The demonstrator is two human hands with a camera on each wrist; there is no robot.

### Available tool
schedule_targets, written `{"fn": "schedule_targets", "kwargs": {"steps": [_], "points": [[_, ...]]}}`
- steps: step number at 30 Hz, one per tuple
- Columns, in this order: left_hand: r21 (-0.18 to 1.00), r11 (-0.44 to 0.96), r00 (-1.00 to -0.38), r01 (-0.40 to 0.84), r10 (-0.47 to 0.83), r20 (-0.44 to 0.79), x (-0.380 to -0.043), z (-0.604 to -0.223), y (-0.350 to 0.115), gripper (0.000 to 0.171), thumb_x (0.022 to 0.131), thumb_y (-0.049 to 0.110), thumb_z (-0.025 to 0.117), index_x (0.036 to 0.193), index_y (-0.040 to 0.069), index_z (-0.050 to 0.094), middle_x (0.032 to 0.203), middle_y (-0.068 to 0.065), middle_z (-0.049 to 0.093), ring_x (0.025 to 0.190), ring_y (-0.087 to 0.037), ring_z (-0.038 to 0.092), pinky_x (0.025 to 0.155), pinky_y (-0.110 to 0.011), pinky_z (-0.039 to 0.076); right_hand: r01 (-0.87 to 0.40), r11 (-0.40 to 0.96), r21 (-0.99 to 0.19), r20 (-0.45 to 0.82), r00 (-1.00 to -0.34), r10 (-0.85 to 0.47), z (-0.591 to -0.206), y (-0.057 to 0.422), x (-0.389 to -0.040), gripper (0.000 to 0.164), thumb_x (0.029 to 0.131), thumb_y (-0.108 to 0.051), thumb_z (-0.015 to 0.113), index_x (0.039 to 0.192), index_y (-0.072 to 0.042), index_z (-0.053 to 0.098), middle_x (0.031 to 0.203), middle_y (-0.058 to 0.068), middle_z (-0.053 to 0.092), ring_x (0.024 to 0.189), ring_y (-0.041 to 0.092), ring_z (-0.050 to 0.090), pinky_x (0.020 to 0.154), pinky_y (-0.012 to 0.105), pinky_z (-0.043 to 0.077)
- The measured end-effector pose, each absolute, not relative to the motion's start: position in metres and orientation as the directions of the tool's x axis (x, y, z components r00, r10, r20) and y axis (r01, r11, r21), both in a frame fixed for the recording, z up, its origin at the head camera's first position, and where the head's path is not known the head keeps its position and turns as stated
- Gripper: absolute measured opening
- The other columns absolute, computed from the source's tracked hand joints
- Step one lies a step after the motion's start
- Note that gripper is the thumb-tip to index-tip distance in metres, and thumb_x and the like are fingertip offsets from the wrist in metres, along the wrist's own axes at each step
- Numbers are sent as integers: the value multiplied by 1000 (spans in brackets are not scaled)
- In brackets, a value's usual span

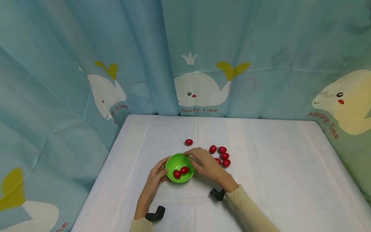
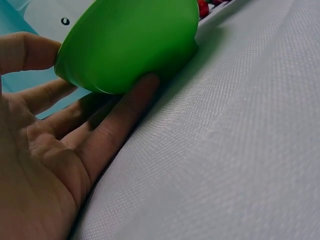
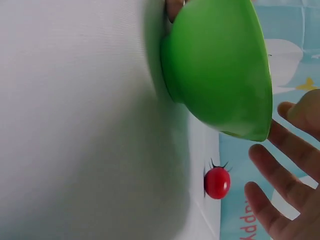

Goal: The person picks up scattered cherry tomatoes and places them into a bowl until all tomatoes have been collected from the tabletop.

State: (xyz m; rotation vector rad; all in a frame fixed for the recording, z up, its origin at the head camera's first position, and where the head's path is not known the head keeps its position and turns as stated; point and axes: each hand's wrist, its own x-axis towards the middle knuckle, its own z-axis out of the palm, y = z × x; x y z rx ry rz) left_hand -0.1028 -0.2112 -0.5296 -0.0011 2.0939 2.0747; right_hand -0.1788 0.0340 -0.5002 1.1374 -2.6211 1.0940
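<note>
A green bowl [image 1: 180, 178] stands on the white cloth with two cherry tomatoes [image 1: 184, 170] inside. On its left side my left hand [image 1: 156, 175] holds it. The left wrist view shows the thumb on the rim of the bowl [image 2: 135, 45] and the fingers spread against its underside. My right hand [image 1: 207, 164] is at the bowl's right rim, fingers loosely bent and nothing between them. In the right wrist view, a fingertip of the right hand [image 3: 295, 170] is at the rim of the bowl [image 3: 220, 70]; whether it touches is hard to tell.
One cherry tomato [image 1: 189, 142] lies alone behind the bowl. Several more cherry tomatoes [image 1: 224, 156] form a cluster right of the right hand, which partly covers one. A blue curtain [image 1: 145, 64] with printed whales hangs behind the white table [image 1: 275, 167].
</note>
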Motion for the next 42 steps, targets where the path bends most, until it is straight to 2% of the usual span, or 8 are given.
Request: {"fn": "schedule_targets", "kwargs": {"steps": [7,14,21,24,27,32,36,42], "points": [[988,30,-980,-154,125,-157,-102,-528,-211,45,101,20,48,146,25,44,151,-5,47,125,-12,58,88,-25,57,-642,483,-595,337,-745,-575,-500,22,-193,31,99,-18,57,129,-19,61,134,-2,60,127,18,53,108,40,47],[988,28,-980,-153,122,-155,-99,-530,-211,44,102,21,49,146,25,45,151,-4,48,122,-8,59,88,-25,57,-554,575,-602,203,-802,-561,-499,11,-207,46,97,-20,59,142,-19,51,152,10,45,139,31,39,112,52,41],[991,25,-985,-132,112,-134,-101,-530,-210,45,101,20,49,146,22,45,151,-6,48,122,-8,59,88,-25,57,-579,623,-526,167,-788,-592,-498,8,-222,45,99,-20,57,143,-22,51,153,11,44,138,40,38,112,58,37],[990,21,-985,-140,97,-142,-100,-529,-210,44,101,18,49,144,24,47,149,-4,50,121,-9,60,86,-25,57,-590,623,-513,135,-773,-621,-498,8,-225,43,99,-18,57,142,-20,53,151,11,47,137,40,40,113,57,36],[990,11,-985,-142,101,-143,-100,-529,-209,44,101,18,49,144,24,47,150,-4,49,125,-12,59,87,-26,57,-594,610,-524,107,-757,-645,-501,9,-227,39,98,-14,58,137,-16,58,143,11,54,133,33,48,112,52,38],[991,11,-985,-137,108,-137,-100,-530,-210,45,101,18,48,146,22,46,151,-6,47,128,-18,57,87,-26,57,-590,581,-560,96,-743,-662,-511,13,-223,26,97,-13,61,123,-14,66,122,5,66,112,22,58,102,41,46],[992,37,-986,-124,111,-127,-102,-531,-210,44,102,19,47,145,24,46,151,-5,48,127,-19,57,87,-26,57,-545,573,-611,111,-776,-621,-515,18,-217,20,96,-15,64,115,-16,69,114,3,67,108,21,58,100,41,49],[990,27,-984,-139,109,-141,-103,-532,-208,44,101,18,47,145,23,46,151,-5,48,129,-22,57,87,-26,57,-424,562,-710,120,-860,-497,-516,24,-207,21,94,-16,67,115,-19,67,115,-1,66,105,16,60,95,37,53]]}}
